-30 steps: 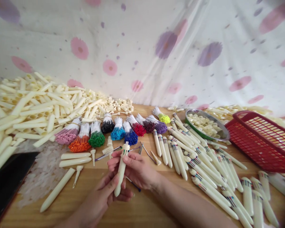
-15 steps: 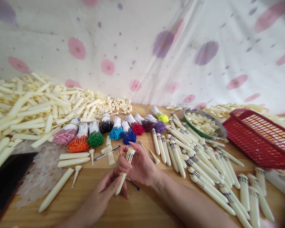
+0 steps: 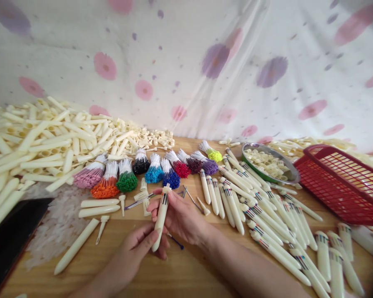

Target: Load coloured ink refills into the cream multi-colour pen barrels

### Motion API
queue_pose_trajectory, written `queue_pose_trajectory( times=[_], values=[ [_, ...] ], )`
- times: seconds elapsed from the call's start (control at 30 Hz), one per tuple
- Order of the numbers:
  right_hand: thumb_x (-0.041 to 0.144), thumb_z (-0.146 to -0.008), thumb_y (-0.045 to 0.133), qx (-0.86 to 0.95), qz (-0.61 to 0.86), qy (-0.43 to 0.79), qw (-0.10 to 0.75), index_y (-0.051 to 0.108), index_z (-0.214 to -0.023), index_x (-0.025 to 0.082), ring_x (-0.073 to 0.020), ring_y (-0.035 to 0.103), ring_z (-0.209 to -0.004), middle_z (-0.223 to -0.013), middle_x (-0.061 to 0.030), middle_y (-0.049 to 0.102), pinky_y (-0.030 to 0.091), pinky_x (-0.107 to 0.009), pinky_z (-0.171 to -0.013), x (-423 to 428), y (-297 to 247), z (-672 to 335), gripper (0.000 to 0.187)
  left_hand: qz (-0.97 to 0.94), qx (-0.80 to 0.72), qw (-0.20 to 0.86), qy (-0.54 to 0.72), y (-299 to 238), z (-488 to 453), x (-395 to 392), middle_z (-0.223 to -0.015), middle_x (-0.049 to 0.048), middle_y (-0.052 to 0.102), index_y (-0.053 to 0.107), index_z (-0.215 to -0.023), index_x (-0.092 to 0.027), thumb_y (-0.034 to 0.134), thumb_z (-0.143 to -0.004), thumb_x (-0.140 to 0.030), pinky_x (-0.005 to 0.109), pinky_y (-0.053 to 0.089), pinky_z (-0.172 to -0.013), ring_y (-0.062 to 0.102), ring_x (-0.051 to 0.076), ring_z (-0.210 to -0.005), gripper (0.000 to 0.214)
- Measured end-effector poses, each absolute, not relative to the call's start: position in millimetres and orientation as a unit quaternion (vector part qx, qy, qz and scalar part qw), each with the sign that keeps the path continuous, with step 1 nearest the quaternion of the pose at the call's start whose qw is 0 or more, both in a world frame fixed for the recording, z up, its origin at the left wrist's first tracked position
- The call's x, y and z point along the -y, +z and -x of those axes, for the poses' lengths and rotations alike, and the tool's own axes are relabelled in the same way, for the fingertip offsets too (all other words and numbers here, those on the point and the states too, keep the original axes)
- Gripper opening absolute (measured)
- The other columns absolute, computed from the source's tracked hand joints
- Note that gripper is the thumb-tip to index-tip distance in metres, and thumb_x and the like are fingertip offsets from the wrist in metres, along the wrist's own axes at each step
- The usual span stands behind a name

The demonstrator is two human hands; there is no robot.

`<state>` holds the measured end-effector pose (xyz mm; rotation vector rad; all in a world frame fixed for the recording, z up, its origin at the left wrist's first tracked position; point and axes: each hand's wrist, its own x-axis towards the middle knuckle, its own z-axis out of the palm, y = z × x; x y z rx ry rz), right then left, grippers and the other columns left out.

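Note:
A cream multicolour pen stands tilted between my two hands above the table. My left hand is closed around its lower, tapered end. At the upper end, my right hand grips the pen near its cap, thumb against the top beside the coloured sliders. Just behind the hands lie bundles of pen refills, among them a blue one and a green one. A few loose refills and a white slotted pen part lie left of the right hand's fingers.
Finished-looking pens spread across the right side. A metal bowl of small parts and a red basket stand behind them. Cream barrels are heaped at the left, above a dark flat object and translucent pieces.
The pen has been turned, so a different row of sliders faces me. My right thumb has moved onto its top end. The view has shifted slightly.

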<state>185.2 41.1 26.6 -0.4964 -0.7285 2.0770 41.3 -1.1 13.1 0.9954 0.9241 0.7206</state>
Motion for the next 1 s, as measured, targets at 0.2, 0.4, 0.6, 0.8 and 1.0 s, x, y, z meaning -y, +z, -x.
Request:
queue_pose_trajectory(
  times=[0.2, 0.4, 0.6, 0.8, 1.0],
  values=[
    [0.041, -0.08, 0.059, 0.345, 0.242, 0.784, 0.456, 0.041, -0.108, 0.022, -0.013, 0.059, -0.06, -0.087, -0.0047, 0.065, 0.039, -0.016, -0.037, -34, 20, -180, 0.038, -0.449, -0.442, 0.708, 0.318, 16, -45, 0, -0.06, 0.002, 0.064, 0.068, -0.068, -0.016, 0.063, -0.066, -0.058, 0.028, 0.048, -0.06, 0.058, 0.017, -0.058, 0.042],
    [0.043, -0.08, 0.057, 0.384, 0.247, 0.767, 0.451, 0.031, -0.122, 0.026, -0.0103, 0.057, -0.052, -0.089, -0.0028, 0.065, 0.04, -0.017, -0.035, -31, 16, -180, 0.052, -0.423, -0.435, 0.728, 0.318, 8, -44, 2, -0.064, 0.0025, 0.066, 0.068, -0.075, -0.016, 0.064, -0.067, -0.057, 0.028, 0.048, -0.062, 0.059, 0.017, -0.059, 0.042],
    [0.06, -0.08, 0.048, 0.336, 0.225, 0.799, 0.445, 0.029, -0.125, 0.027, -0.0091, 0.051, -0.043, -0.068, 0.0043, 0.059, 0.032, -0.015, -0.034, -30, 23, -182, 0.059, -0.448, -0.39, 0.747, 0.299, 9, -43, 6, -0.065, 0.0013, 0.064, 0.065, -0.075, -0.016, 0.058, -0.077, -0.05, 0.027, 0.046, -0.063, 0.058, 0.015, -0.06, 0.036],
    [0.057, -0.085, 0.037, 0.277, 0.204, 0.84, 0.419, 0.044, -0.113, 0.022, -0.0119, 0.049, -0.044, -0.053, 0.0049, 0.051, 0.033, -0.016, -0.034, -34, 24, -185, 0.046, -0.456, -0.382, 0.742, 0.308, 5, -45, 6, -0.066, -0.0002, 0.061, 0.063, -0.079, -0.016, 0.057, -0.079, -0.048, 0.025, 0.044, -0.06, 0.056, 0.013, -0.058, 0.033],
    [0.038, -0.08, 0.06, 0.276, 0.193, 0.819, 0.463, 0.038, -0.119, 0.023, -0.0088, 0.052, -0.054, -0.078, 0.0003, 0.061, 0.037, -0.012, -0.036, -31, 22, -184, 0.048, -0.435, -0.369, 0.756, 0.32, 2, -45, 8, -0.068, 0.0007, 0.062, 0.063, -0.079, -0.015, 0.057, -0.079, -0.049, 0.025, 0.045, -0.058, 0.057, 0.013, -0.057, 0.034]
  ],
)
